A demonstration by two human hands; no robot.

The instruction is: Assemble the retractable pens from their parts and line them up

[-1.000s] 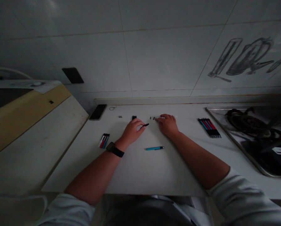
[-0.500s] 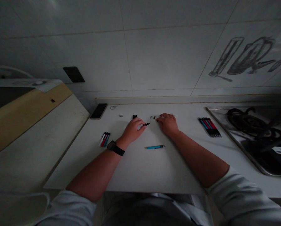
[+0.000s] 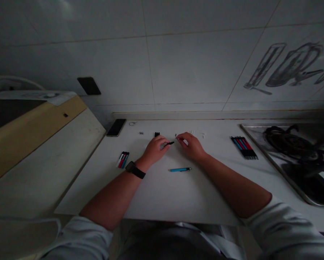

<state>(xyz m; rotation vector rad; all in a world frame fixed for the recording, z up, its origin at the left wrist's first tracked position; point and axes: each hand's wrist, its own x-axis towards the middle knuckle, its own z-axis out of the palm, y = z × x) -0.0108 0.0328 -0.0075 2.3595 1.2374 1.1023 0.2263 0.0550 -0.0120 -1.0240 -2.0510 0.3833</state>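
Note:
My left hand (image 3: 157, 148) pinches a short black pen part (image 3: 170, 143) between thumb and fingertips, its tip pointing right. Just across from it, my right hand (image 3: 191, 145) has thumb and forefinger together on a tiny dark piece (image 3: 177, 139), too small to make out well. Behind the hands lie another small dark piece (image 3: 175, 135) and several thin white sticks (image 3: 192, 133). Black pen parts (image 3: 157, 134) stand side by side beyond my left hand. Nearer me, a blue pen (image 3: 180, 169) lies crosswise on the white countertop (image 3: 162, 198).
White, red and blue pen barrels (image 3: 123, 160) lie at left, with tiny springs (image 3: 141, 133) farther back. A phone (image 3: 116, 128) rests at the back left corner. Several blue and red pens (image 3: 244, 147) lie in a row beside the gas stove (image 3: 292, 159) at right.
My right hand has moved left toward my left hand, and one of the small dark pieces is now in its fingertips. The white sticks behind it have come into view.

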